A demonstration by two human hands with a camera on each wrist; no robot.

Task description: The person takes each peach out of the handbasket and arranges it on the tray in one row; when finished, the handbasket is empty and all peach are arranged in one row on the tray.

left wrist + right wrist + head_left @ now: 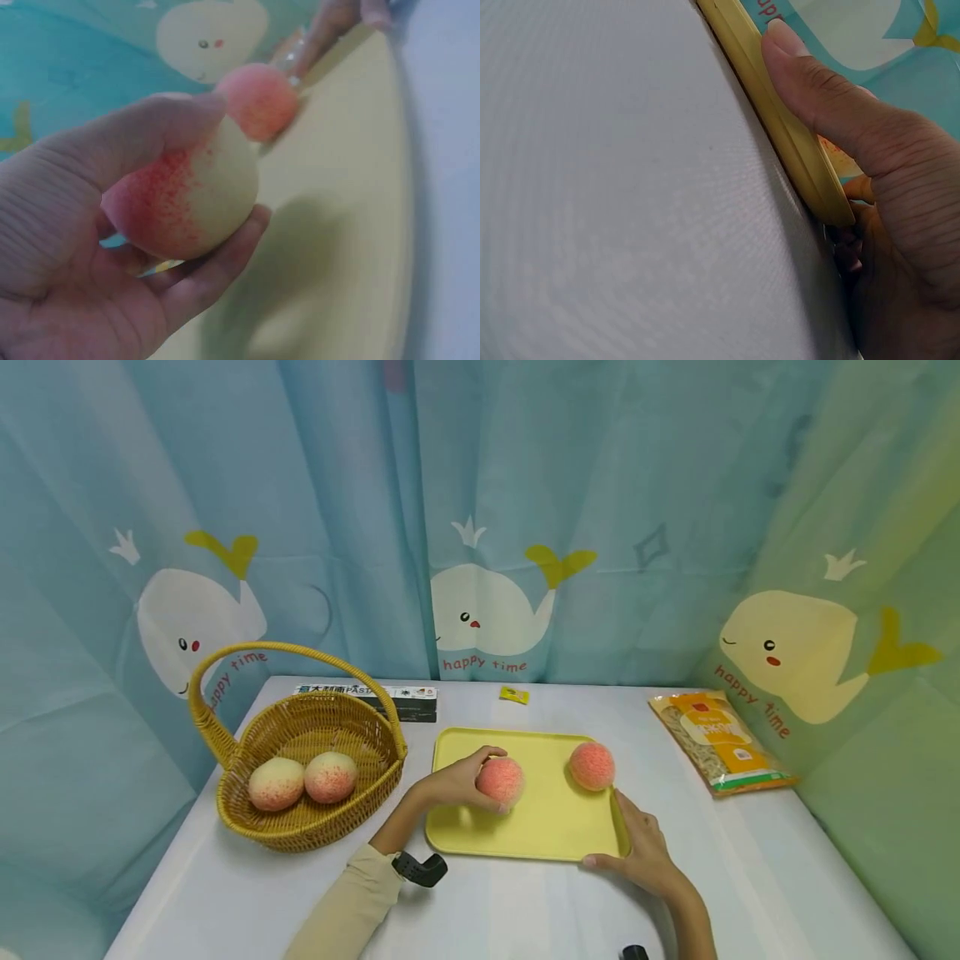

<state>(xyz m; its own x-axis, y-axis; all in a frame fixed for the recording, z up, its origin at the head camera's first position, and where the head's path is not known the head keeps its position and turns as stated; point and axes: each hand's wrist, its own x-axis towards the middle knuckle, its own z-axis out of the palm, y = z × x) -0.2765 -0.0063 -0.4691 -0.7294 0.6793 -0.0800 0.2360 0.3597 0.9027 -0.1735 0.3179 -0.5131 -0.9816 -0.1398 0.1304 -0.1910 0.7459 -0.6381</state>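
A pink and cream peach (184, 199) is held in my left hand (461, 782), the thumb on one side and the fingers curled round the other. In the head view this peach (501, 781) is over the left part of a yellow tray (543, 827). My right hand (641, 852) grips the tray's near right corner, thumb at the front rim and fingers along the right side; the right wrist view shows the thumb against the tray's rim (799, 161). A second peach (592, 766) lies at the tray's far right corner.
Left of the tray stands a wicker basket (300, 841) with a tall handle, holding two peaches (331, 777). Behind it lies a black and white pasta box (416, 703). A small yellow packet (514, 695) lies beyond the tray, and an orange food bag (720, 743) at the right.
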